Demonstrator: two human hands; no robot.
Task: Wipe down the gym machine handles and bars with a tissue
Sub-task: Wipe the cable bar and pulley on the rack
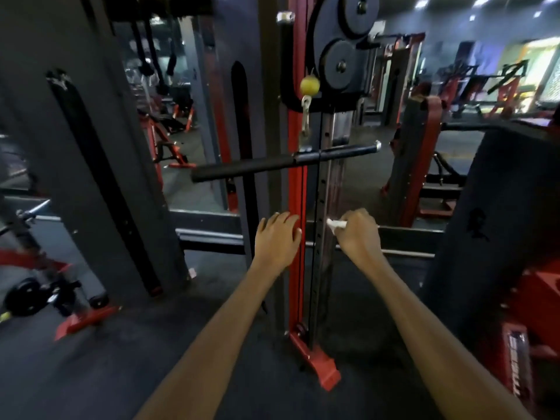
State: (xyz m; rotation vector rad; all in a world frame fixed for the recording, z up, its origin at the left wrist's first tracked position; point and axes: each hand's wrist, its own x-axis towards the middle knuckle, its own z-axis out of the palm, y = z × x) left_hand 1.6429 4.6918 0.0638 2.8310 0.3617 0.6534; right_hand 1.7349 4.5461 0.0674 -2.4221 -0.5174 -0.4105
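**Reaching for the cable bar, tissue at the ready**

Reaching toward a gym cable machine, a person holds both arms out in front of its red upright post. The right hand is curled around a small white tissue, a crumpled end of which pokes out toward the post. The left hand is spread fairly wide, fingers relaxed, holding nothing and lying against the post, though contact cannot be confirmed.

Above both hands hangs the black bar, clipped to a cable below a yellow stopper ball. Its long axis runs across the post, nearly level and rising slightly to the right. The longer end, sleeved in matte black grip, juts left of the post; the shorter end, right of the post, finishes in a shiny metal cap.

With the tissue hand directly below the shorter end, the next wipe likely calls for lifting it straight up to the bar, while the free hand is better placed to steady the longer end.
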